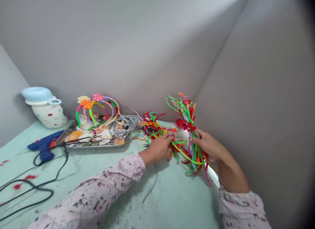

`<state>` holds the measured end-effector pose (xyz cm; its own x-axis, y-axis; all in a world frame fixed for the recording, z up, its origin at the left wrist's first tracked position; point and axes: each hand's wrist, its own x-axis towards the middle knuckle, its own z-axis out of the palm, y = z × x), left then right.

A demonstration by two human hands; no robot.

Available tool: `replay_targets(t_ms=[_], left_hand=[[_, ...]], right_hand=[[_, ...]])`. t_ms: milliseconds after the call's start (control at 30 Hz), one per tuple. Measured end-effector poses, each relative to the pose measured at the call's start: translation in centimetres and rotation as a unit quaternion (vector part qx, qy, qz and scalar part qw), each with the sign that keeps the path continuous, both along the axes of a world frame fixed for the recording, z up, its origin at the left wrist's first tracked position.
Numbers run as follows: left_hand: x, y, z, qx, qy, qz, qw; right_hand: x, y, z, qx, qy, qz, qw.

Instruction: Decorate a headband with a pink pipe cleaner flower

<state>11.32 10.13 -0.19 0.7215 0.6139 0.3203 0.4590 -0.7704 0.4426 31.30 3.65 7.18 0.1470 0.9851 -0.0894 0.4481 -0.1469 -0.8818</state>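
My right hand (209,145) grips a tall bundle of colourful fuzzy pipe cleaners (190,119), mostly green, red and orange, held upright near the wall corner. Its thumb lies across the stems, and the far fingers are behind them. My left hand (159,148) reaches into a looser heap of pipe cleaners (154,127) on the table. The fingers there are bent and closed around some strands; the fingertips are partly hidden. A few lime green and orange strands stretch between the two hands.
A metal tray (95,147) holds decorations, coiled grey wire (126,125) and fuzzy headbands (108,106) with flowers. Left of it are a blue glue gun (45,145) with a black cord (36,186) and a white jar (49,114). Grey walls (137,52) enclose the table (167,202).
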Motion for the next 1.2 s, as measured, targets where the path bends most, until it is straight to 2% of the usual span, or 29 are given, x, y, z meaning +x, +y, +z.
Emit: replay_targets(t_ms=[67, 133, 233, 300, 400, 567, 633, 733, 867, 1033, 1133, 1200], left_hand=[[0.3, 0.1, -0.3, 0.011, -0.004, -0.006, 1.0], [0.6, 0.2, -0.5, 0.024, -0.01, -0.007, 1.0], [0.9, 0.4, -0.7, 0.039, -0.01, -0.008, 0.999], [1.0, 0.5, -0.9, 0.042, -0.006, -0.011, 0.999], [1.1, 0.5, -1.2, 0.04, -0.002, -0.006, 0.999], [1.1, 0.3, -1.3, 0.032, 0.003, -0.004, 0.999], [1.2, 0.3, -1.2, 0.032, 0.004, -0.007, 0.999], [1.3, 0.1, -0.7, 0.031, -0.011, -0.007, 0.999], [0.6, -0.9, 0.1, 0.016, -0.045, -0.023, 0.999], [-2.4, -3.5, 1.2, -0.024, -0.084, -0.043, 0.995], [-4.7, -4.6, 1.6, -0.054, -0.132, -0.022, 0.99], [-6.1, -4.9, 1.7, -0.081, -0.159, -0.008, 0.984]], right_hand=[[0.1, -0.1, 0.4, 0.012, -0.074, -0.01, 0.997], [0.5, -0.2, 0.6, 0.037, -0.196, -0.037, 0.979], [1.1, -0.3, 0.8, 0.061, -0.38, -0.092, 0.918], [1.3, -0.5, 1.1, 0.065, -0.451, -0.131, 0.88], [1.3, -1.2, 2.0, 0.093, -0.489, -0.194, 0.845], [0.5, -3.7, 4.9, 0.187, -0.51, -0.299, 0.785], [0.1, -4.3, 5.5, 0.212, -0.518, -0.302, 0.772], [0.1, -3.4, 4.7, 0.182, -0.527, -0.262, 0.788], [1.3, 0.3, 0.3, 0.081, -0.509, -0.173, 0.839], [2.4, 3.2, -5.1, -0.008, -0.487, -0.128, 0.864], [2.4, 3.4, -6.9, -0.03, -0.48, -0.088, 0.872], [2.4, 3.3, -7.5, -0.033, -0.477, -0.071, 0.876]])
